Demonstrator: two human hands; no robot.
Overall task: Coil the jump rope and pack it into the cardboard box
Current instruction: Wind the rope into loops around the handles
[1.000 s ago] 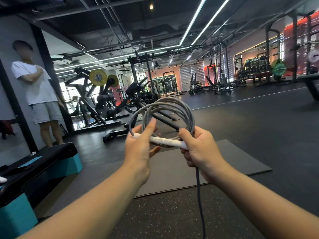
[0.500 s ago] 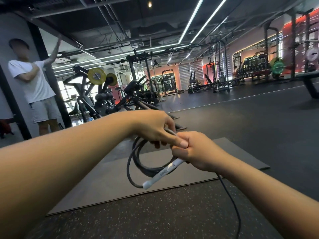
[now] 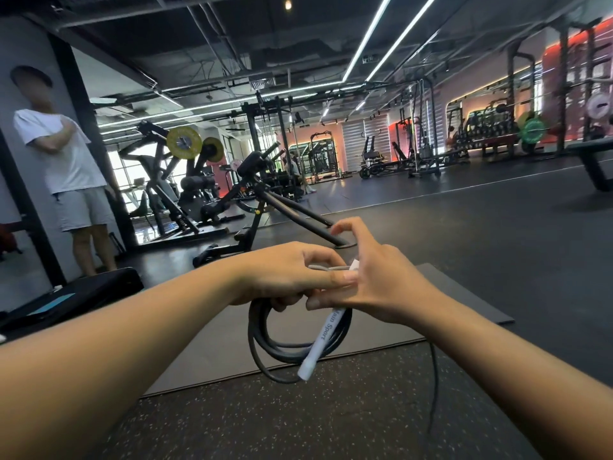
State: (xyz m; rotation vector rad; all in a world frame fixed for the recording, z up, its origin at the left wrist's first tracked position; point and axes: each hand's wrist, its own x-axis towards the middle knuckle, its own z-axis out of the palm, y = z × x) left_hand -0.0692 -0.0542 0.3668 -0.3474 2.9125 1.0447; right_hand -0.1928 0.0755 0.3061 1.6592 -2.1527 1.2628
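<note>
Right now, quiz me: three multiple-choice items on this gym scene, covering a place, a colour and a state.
1. Where do the rope coils hang?
A. below the hands
B. flat on the mat
C. over a shoulder

2. What colour is the handle?
A. red
B. white
C. yellow

3. How are the right hand's fingers?
A. spread, mostly straight
B. clenched in a fist
C. hidden in a glove

Answers:
1 A: the loops dangle under the left hand, above the mat.
2 B: it is white, with dark lettering.
3 A: they fan out, bare.
</note>
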